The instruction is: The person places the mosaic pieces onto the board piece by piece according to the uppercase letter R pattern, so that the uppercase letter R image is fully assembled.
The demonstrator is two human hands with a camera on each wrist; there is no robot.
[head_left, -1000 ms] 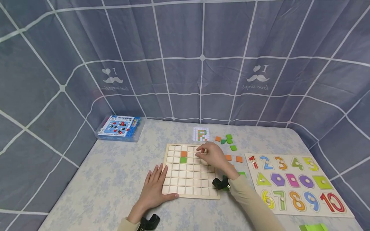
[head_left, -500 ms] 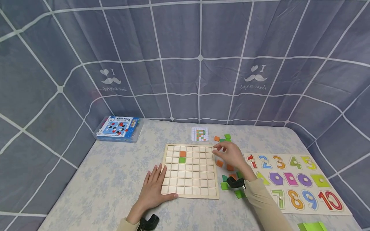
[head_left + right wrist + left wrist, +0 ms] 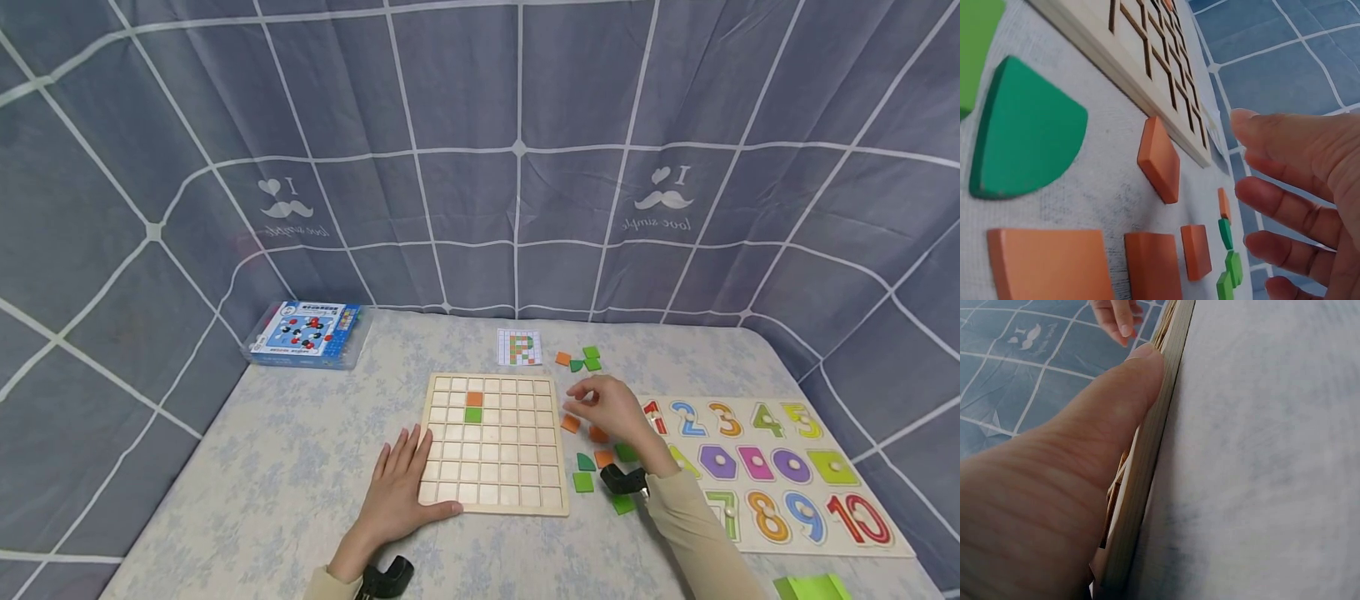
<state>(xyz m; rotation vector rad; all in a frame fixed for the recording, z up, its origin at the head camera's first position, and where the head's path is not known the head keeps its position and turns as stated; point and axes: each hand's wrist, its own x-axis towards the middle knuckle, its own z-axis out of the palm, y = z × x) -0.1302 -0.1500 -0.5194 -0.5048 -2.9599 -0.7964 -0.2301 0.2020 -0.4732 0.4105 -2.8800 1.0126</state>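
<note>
A square wooden grid board (image 3: 510, 454) lies on the table, with an orange square tile (image 3: 475, 399) directly above a green square tile (image 3: 473, 415) in its cells. My left hand (image 3: 401, 487) rests at the board's lower left corner, fingers straight and spread along the left side. Its thumb (image 3: 1116, 387) lies along the front edge in the left wrist view. To the right of the board, my right hand (image 3: 611, 410) hovers over loose tiles, its loosely bent fingers holding nothing. Below it are orange tiles (image 3: 1159, 161) and a dark green quarter-round tile (image 3: 1029, 134).
A pattern card (image 3: 519, 347) lies behind the board, with more orange and green tiles (image 3: 591, 352) to its right. A number and shape puzzle board (image 3: 772, 492) occupies the right side. A blue boxed set (image 3: 307, 335) sits at the back left. A green block (image 3: 810, 587) is at front right.
My right hand has moved right, off the grid board to over the loose tiles. The left hand stays at the board's corner, and the two tiles in the grid are unchanged.
</note>
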